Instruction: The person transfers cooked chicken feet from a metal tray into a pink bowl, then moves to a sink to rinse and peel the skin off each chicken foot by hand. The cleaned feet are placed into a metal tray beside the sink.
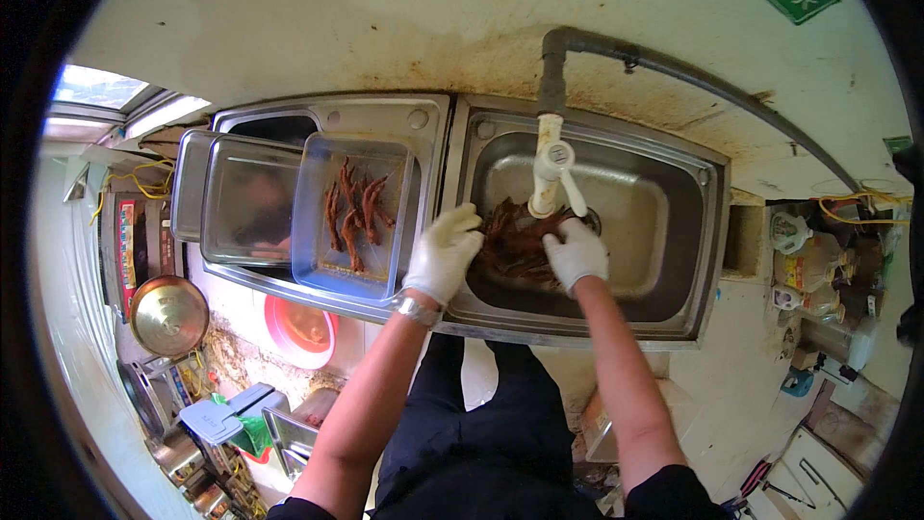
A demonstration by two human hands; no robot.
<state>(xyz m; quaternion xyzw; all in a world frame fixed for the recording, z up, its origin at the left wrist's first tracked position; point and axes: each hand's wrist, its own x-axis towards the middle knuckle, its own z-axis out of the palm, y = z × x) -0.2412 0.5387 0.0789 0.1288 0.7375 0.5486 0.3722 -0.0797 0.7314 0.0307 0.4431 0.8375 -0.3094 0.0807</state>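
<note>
A heap of reddish-brown meat pieces (512, 249) lies in the right stainless steel sink (653, 231), under the white tap (552, 166). My left hand (446, 245), in a white glove, is over the sink's left edge with its fingers curled at the heap; whether it grips a piece is unclear. My right hand (577, 249), also gloved, reaches into the heap from the right, its fingertips partly hidden among the pieces. To the left, a clear plastic tub (307, 217) rests across the left sink (440, 159) and holds several similar long brown pieces (354, 213).
Metal trays (253, 202) overlap the left sink beside the tub. A grey pipe (671, 72) runs along the wall to the tap. On the floor at left stand a pink basin (271, 325) and a lidded bin (245, 408). Plastic jugs (805, 260) stand at the right.
</note>
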